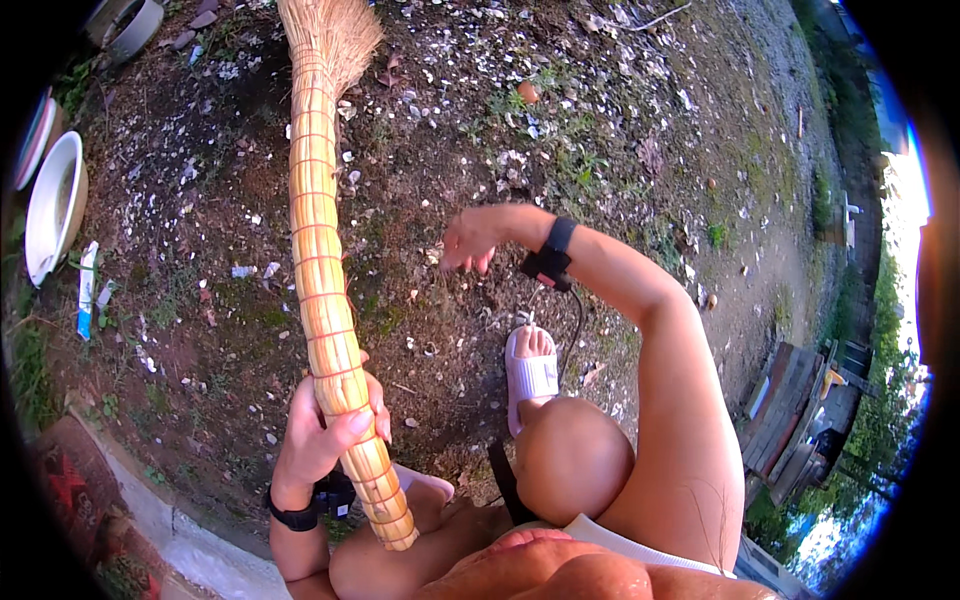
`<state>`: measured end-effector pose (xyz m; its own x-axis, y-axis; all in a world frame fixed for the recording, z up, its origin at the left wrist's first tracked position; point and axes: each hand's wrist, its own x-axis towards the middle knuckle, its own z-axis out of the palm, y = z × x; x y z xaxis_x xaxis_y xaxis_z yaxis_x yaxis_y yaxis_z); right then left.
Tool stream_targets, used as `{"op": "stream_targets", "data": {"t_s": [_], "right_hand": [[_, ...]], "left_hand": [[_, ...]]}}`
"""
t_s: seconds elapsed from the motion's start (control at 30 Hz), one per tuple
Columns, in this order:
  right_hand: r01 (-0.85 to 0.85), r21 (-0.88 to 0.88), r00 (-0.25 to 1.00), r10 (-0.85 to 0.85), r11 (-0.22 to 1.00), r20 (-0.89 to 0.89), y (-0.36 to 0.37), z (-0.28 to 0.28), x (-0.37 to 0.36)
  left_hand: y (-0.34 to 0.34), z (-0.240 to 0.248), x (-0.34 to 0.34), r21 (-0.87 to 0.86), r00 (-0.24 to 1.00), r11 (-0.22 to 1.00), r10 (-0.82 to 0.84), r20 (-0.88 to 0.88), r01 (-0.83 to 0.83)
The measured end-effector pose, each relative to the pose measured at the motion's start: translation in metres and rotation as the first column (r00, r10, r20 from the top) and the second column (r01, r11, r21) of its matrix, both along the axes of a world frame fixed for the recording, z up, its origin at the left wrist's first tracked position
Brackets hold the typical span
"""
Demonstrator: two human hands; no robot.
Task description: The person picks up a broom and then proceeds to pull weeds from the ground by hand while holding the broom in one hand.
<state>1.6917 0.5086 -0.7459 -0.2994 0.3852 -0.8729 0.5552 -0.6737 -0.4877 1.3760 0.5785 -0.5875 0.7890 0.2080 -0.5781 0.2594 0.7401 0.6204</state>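
My left hand (330, 425) is wrapped round the thick, bound straw handle of a broom (318, 225), close to its butt end. The handle runs upward in the view, banded with several reddish ties, and its brush of fine bristles (335, 40) fans out at the top edge. My right hand (470, 240) hangs above the bare ground, to the right of the handle and apart from it. Its fingers droop loosely, slightly blurred, and nothing shows in them. Each wrist wears a black strap with a small device.
Dark soil (420, 150) scattered with pale shell-like bits and weeds spreads ahead. At the left are a white basin (55, 205) and a blue-and-white packet (87, 290). My foot in a white slide sandal (530, 370) stands below my right hand. Wooden planks (785, 410) lie at the right.
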Motion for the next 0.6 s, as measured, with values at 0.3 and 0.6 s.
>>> {"op": "stream_targets", "data": {"t_s": [0.3, 0.6], "right_hand": [[-0.504, 0.375, 0.449, -0.135, 0.778, 0.883, 0.048, -0.088, 0.116], [-0.316, 0.324, 0.692, -0.017, 0.892, 0.722, 0.046, -0.073, 0.126]], "left_hand": [[-0.011, 0.005, 0.022, -0.034, 0.997, 0.999, 0.001, -0.077, -0.004], [-0.017, 0.005, 0.032, -0.042, 0.990, 0.997, 0.060, -0.125, -0.065]]}}
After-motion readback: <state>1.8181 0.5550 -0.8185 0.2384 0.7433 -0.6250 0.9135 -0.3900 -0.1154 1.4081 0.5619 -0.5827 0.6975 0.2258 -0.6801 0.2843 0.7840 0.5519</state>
